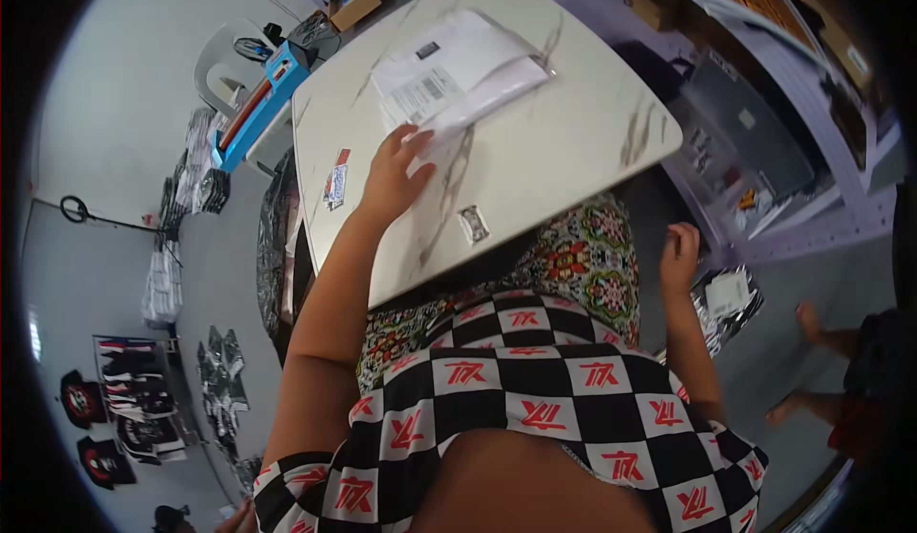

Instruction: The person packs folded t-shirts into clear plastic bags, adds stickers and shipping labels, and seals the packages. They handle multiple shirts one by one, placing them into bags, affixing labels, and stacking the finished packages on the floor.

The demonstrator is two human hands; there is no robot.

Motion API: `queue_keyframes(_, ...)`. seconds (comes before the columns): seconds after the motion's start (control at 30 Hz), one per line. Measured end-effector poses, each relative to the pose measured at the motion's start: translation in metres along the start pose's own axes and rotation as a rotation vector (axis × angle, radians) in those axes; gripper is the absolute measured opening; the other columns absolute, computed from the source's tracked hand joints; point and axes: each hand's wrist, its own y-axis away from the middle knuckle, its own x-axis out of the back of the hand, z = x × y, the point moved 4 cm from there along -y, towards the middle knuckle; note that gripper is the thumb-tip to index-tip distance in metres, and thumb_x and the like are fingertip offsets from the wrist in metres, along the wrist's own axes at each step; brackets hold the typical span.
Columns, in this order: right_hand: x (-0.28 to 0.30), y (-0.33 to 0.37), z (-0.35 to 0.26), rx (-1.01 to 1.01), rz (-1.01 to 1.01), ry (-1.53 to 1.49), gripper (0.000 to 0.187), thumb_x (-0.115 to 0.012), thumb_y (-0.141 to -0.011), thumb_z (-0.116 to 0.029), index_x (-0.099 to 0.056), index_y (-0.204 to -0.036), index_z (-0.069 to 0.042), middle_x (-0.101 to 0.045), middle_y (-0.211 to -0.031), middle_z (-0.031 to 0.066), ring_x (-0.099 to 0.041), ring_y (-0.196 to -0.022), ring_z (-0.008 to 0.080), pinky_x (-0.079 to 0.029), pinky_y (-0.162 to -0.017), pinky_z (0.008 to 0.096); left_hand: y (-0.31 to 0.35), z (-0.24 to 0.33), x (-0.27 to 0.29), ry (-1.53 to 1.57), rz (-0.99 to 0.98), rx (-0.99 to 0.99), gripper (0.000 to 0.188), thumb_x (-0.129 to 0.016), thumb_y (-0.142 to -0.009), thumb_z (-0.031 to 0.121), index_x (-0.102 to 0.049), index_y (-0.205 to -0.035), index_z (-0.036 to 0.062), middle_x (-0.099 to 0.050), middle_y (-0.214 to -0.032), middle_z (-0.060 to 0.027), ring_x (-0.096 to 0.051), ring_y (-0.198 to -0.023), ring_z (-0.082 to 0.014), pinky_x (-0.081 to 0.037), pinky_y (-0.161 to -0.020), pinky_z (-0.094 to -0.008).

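A white packet in clear plastic (pixel 482 98) lies flat on the marble-patterned table (pixel 544 175), with a printed label and a small dark tag on it. My left hand (pixel 396 178) reaches over the table with its fingers apart, the fingertips at the packet's near edge. Nothing is held in it. Down beside my right thigh, off the table, is my right hand (pixel 680 258), its fingers curled in and nothing visible in them. A small silver-edged sachet (pixel 473 224) lies near the table's front edge. Left of my left wrist lies a small colourful sticker-like piece (pixel 336 181).
A blue box (pixel 258 103) stands by a white plastic chair (pixel 215 70) on the left. Shelving (pixel 793 218) with a clear bin (pixel 702 146) rises on the right. Plastic-wrapped packets (pixel 726 304) lie on the floor. Another person's bare feet (pixel 810 323) show at the right.
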Motion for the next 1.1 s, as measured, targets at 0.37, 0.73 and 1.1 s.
queue_keyframes(0.37, -0.095, -0.088, -0.181, 0.148, -0.475, -0.275, 0.019, -0.050, -0.074, -0.002, -0.050, -0.093, -0.001, -0.051, -0.090, 0.0108, -0.051, -0.076, 0.0200, -0.042, -0.066, 0.0269, -0.058, -0.057, -0.020, -0.207, -0.290, 0.199, 0.064, -0.055, -0.069, 0.047, -0.038, -0.120, 0.0115, -0.034, -0.120, -0.0224, -0.035, -0.110, -0.0352, -0.032, -0.089, -0.0392)
queue_keyframes(0.73, -0.129, -0.132, -0.164, -0.253, -0.627, -0.172, 0.032, -0.051, -0.077, -0.007, -0.045, -0.109, -0.007, -0.050, -0.081, 0.0043, -0.042, -0.064, 0.0082, -0.038, -0.059, 0.0209, -0.025, 0.062, -0.017, 0.263, -0.457, -0.148, 0.044, -0.059, -0.072, 0.031, -0.051, -0.108, 0.0087, -0.051, -0.103, -0.0137, -0.047, -0.095, -0.0264, -0.037, -0.082, -0.0357)
queue_keyframes(1.1, -0.052, -0.138, -0.130, -0.318, -0.795, 0.152, 0.029, -0.045, -0.072, -0.014, -0.055, -0.099, -0.009, -0.057, -0.073, 0.0148, -0.055, -0.063, 0.0213, -0.042, -0.060, 0.0282, -0.152, -0.163, -0.028, -0.172, -0.112, 0.373, 0.051, -0.054, -0.074, 0.037, -0.043, -0.115, 0.0094, -0.049, -0.105, -0.0202, -0.047, -0.099, -0.0326, -0.037, -0.084, -0.0349)
